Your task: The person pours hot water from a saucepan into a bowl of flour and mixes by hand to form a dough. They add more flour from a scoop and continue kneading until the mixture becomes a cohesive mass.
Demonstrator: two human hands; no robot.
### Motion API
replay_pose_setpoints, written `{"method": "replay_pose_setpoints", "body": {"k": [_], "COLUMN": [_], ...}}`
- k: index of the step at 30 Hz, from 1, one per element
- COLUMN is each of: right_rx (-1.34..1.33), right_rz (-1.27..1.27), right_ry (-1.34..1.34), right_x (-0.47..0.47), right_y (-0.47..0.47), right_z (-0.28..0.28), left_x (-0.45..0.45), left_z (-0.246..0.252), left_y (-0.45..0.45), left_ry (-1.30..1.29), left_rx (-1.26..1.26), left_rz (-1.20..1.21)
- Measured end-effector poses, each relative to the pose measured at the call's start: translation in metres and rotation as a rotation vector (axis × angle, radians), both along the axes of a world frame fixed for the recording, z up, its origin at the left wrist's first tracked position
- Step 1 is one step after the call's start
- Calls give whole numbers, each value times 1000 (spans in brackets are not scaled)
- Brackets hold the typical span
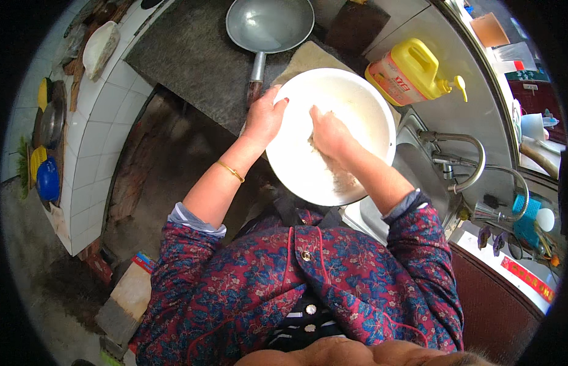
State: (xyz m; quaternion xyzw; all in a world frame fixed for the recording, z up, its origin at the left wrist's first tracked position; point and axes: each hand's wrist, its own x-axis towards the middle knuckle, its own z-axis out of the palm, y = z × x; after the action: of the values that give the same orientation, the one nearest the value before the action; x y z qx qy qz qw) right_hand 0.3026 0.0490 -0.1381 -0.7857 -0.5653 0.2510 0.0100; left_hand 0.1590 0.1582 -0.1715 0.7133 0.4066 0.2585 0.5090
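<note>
A wide white basin (288, 174) is in front of me, tilted towards my body, at the worktop's edge beside the sink. My left hand (264, 115) grips its left rim, with the thumb over the inside and the other fingers hidden beneath. My right hand (334, 133) is down inside the basin with its fingers curled. Glare hides whether anything is between those fingers. Pale, grainy matter (341, 178) lies on the basin's inner wall under my right wrist; what it is cannot be made out.
Beyond the basin, a metal wok (271, 25) rests on the dark worktop (183, 59), its handle pointing at me. To the right stand a yellow pump jug (398, 73), a steel sink (414, 169) and a curved tap (478, 151). A white-tiled ledge (89, 160) runs along the left.
</note>
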Motion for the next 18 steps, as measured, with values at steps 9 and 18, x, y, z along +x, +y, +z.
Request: {"method": "replay_pose_setpoints", "body": {"k": [9,18], "right_rx": [97,-27], "right_rz": [-97,-274], "right_ry": [99,264], "right_x": [64,-18], "right_y": [-64,-87], "right_z": [-18,-6], "left_x": [1,3], "left_z": [-8,-5], "left_y": [6,3], "left_ry": [-22,-38], "left_rx": [-18,-4], "left_rz": [-19,21]}}
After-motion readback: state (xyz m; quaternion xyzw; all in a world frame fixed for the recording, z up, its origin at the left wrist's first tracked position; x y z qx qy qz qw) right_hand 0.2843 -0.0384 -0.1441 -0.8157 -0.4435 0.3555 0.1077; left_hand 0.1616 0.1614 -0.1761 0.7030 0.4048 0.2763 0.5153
